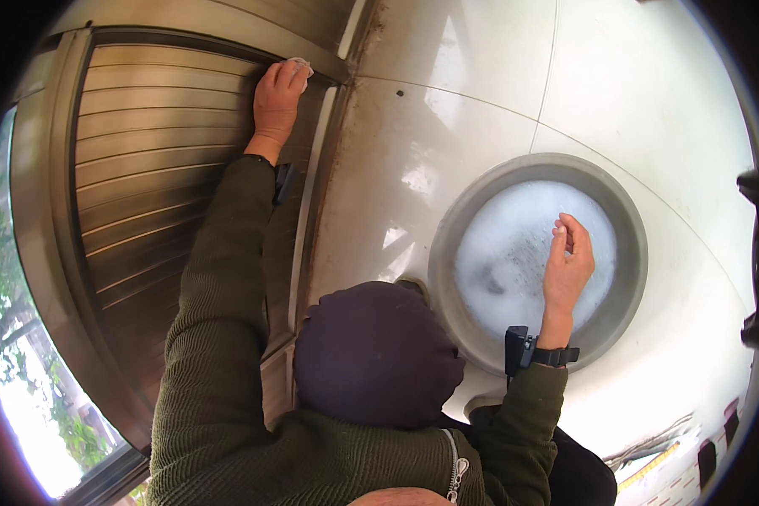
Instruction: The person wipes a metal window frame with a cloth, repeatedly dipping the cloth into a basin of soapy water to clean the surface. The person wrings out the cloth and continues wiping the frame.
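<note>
My left hand (277,103) reaches far up along a brown metal slatted panel (156,160). Its fingers are closed on a white cloth (300,67), pressed at the panel's upper right corner beside the frame. Only an edge of the cloth shows past the fingers. My right hand (568,268) hovers over a round grey basin (622,270) filled with white suds (506,253). Its fingers are loosely bent, a gap shows between them and the thumb, and nothing is in them. Each wrist wears a black strap with a small device.
Pale floor tiles (472,93) run along the panel's frame, with a small dark speck (400,94) on them. A rounded dark cloth-covered form (378,354) sits between my arms. Glass (38,371) with greenery behind it lies at left. Thin sticks (654,443) lie at lower right.
</note>
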`<state>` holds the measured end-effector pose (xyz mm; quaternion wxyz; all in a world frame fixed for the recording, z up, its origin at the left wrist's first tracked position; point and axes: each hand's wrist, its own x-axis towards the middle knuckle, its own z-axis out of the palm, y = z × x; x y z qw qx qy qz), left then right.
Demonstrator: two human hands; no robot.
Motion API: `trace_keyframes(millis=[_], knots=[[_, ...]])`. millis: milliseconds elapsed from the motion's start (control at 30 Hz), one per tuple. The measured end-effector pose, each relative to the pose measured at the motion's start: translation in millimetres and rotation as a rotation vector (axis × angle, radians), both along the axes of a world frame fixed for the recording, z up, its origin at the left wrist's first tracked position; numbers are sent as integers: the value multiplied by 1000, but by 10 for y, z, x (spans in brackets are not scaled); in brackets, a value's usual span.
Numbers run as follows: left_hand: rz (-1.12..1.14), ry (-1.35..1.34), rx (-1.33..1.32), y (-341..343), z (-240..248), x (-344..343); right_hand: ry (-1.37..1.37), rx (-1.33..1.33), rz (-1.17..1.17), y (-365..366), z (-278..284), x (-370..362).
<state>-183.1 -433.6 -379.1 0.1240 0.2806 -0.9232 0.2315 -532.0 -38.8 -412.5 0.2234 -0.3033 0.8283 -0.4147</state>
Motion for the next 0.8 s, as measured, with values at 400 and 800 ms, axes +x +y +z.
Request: trace_keyframes(millis=[400,800], knots=[[69,-185,204,-69,-345,-317,-5,-7,-42,131,84,-2],[-115,-101,177,-190,-640,-224,80,49,36,168,73,34]])
